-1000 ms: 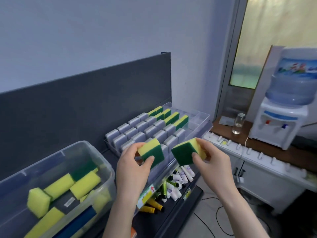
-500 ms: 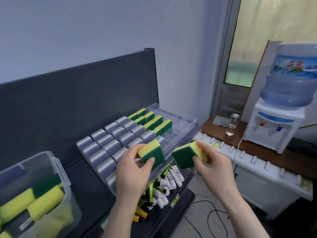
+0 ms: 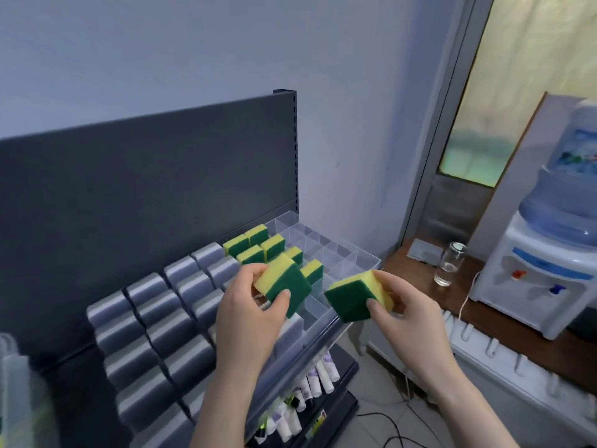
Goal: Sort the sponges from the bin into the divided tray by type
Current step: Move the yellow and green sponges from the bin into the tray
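As grips (image 3: 248, 315) (image 3: 410, 318) pinch them, tilted sponges (image 3: 286, 287) (image 3: 353, 300) show green.

Your L hand (image 3: 248, 321) holds the left sponge (image 3: 287, 286) over the divided tray (image 3: 355, 253). Your R hand (image 3: 410, 318) holds the right sponge (image 3: 352, 299) just right of it, at the tray's right edge. In the rear compartments: sorted sponges (image 3: 248, 250), w/ other-type sponges (image 3: 168, 318) filling those to the left. Far left: bin (image 3: 16, 383). Below tray: tubes (image 3: 319, 376). Right, on the counter (image 3: 504, 331): glass (image 3: 447, 265) & water dispenser (image 3: 542, 286).

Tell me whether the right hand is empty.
No: the right hand grips a yellow-and-green sponge between thumb and fingers, its green side facing the camera.
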Action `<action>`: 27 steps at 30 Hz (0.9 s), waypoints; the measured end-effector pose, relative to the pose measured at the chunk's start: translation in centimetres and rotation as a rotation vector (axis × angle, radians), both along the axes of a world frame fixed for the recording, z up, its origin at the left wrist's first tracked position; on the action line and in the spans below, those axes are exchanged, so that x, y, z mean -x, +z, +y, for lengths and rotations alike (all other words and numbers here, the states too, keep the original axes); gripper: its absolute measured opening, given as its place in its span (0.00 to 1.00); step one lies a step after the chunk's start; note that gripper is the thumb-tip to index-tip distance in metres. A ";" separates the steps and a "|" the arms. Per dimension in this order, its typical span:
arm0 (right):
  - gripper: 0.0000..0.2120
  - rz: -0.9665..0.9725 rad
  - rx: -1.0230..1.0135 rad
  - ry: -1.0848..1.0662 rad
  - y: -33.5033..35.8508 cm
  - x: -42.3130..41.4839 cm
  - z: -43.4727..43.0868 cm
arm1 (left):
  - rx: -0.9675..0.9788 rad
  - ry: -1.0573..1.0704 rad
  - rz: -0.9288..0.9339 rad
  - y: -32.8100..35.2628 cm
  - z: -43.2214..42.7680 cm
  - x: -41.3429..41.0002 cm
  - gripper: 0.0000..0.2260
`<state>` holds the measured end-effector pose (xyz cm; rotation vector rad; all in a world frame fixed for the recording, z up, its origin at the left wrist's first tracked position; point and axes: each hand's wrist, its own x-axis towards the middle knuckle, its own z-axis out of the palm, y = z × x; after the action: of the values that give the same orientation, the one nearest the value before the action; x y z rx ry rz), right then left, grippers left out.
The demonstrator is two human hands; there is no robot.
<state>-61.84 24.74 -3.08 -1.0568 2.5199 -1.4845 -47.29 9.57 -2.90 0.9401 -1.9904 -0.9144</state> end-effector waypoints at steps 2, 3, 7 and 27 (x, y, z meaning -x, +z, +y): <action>0.21 -0.001 -0.014 0.022 0.0 1.1 -1.3 | 0.026 -0.004 -0.042 0.2 -1.0 0.8 0.13; 0.21 0.001 -0.021 0.032 0.0 1.7 -2.0 | 0.034 -0.005 -0.060 0.3 -1.4 1.2 0.13; 0.20 -0.014 -0.020 0.064 -0.7 3.6 -4.1 | 0.038 0.006 -0.099 -0.3 -2.9 2.4 0.12; 0.22 -0.086 -0.136 0.406 -1.4 11.2 -7.9 | 0.106 0.043 -0.293 -1.4 -2.3 6.1 0.17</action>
<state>-73.02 16.83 -4.46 -1.3459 2.1443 -1.2011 -53.36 7.27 -4.33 1.1024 -2.2290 -0.6695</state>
